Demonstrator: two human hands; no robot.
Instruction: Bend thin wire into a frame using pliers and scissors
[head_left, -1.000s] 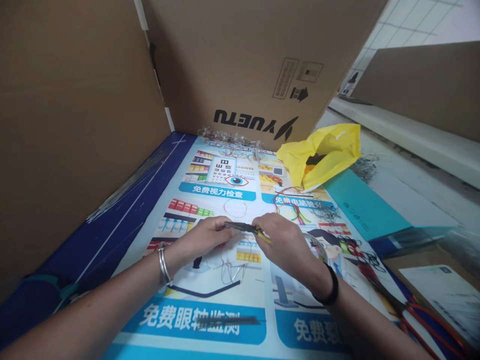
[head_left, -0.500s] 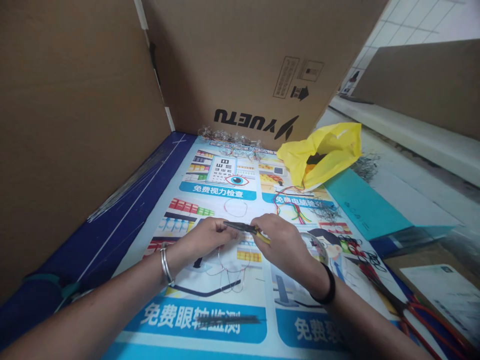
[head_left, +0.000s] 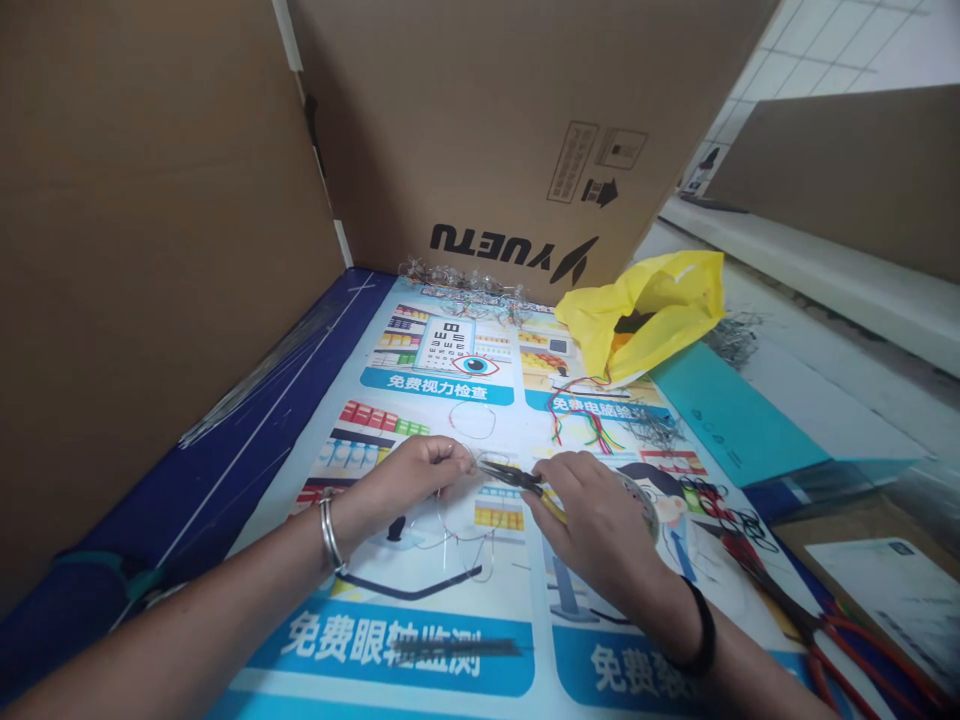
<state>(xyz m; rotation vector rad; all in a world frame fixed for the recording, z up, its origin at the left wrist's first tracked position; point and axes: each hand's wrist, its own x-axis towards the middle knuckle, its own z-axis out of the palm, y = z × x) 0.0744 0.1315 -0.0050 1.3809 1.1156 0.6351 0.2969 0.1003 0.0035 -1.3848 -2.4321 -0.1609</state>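
My left hand (head_left: 420, 477) pinches a thin wire (head_left: 448, 530), whose loops hang below the fingers over the printed sheet. In my right hand (head_left: 592, 515) is a pair of needle-nose pliers (head_left: 514, 474) with dark jaws and yellow handles. The pliers' tips point left, close to my left fingertips, with the jaws slightly apart. Whether the tips touch the wire I cannot tell. Behind the hands a thin wire ring (head_left: 472, 420) lies on the sheet. Part of a round clear object (head_left: 646, 505) shows behind my right hand.
Cardboard walls (head_left: 487, 120) stand left and behind. A yellow bag (head_left: 652, 300), coloured cords (head_left: 600, 435) and a teal folder (head_left: 742, 420) lie right. Red-handled scissors (head_left: 832, 640) are at lower right. A bundle of thin dark rods (head_left: 457, 648) lies in front, and tangled wire pieces (head_left: 465, 280) at the back.
My right hand has moved right and slightly down with the pliers. Their tips have shifted from over my left fingers to just right of them, and the jaws have parted.
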